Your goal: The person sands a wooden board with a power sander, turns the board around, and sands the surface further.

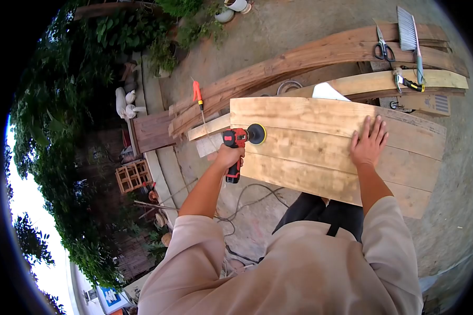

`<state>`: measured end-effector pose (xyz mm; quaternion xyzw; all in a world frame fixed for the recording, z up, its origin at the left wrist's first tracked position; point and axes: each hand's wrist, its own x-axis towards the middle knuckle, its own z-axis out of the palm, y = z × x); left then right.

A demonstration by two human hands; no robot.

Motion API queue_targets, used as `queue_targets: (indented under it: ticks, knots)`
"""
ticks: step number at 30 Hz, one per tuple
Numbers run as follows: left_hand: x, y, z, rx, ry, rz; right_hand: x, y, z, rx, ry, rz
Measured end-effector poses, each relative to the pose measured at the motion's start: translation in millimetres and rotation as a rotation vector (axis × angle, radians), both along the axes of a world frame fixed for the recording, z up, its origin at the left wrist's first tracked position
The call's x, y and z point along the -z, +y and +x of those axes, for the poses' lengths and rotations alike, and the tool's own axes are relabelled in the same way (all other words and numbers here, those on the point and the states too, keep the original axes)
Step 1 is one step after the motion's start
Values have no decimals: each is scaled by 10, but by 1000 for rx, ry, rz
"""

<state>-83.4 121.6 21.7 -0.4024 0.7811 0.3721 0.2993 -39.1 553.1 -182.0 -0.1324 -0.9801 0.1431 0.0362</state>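
My left hand held the red-and-black power drill, fingers wrapped around it. The drill's round disc was positioned at the left end of the wooden panel. My right hand lay flat on the panel, fingers slightly spread.

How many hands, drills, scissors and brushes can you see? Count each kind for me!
Left hand and right hand: 2
Cordless drill: 1
Black-handled scissors: 1 pair
Bench brush: 1
Total: 5
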Motion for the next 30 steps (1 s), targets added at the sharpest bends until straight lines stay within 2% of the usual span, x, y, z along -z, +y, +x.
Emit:
queue_targets:
  ticks: [12, 15, 21, 30]
  knots:
    - [-47, 307, 30, 137, -52, -110, -7, 2, -8, 3, -24, -2]
    - [-10, 252, 151, 138, 7, -63, -19, 7, -5, 4, -53, -4]
    - [68, -11, 408, 83, 71, -83, -7, 12, -11, 3, -10, -12]
    - [-32, -61, 739, 4, -13, -72, -42, -15, -12, 7, -36, 12]
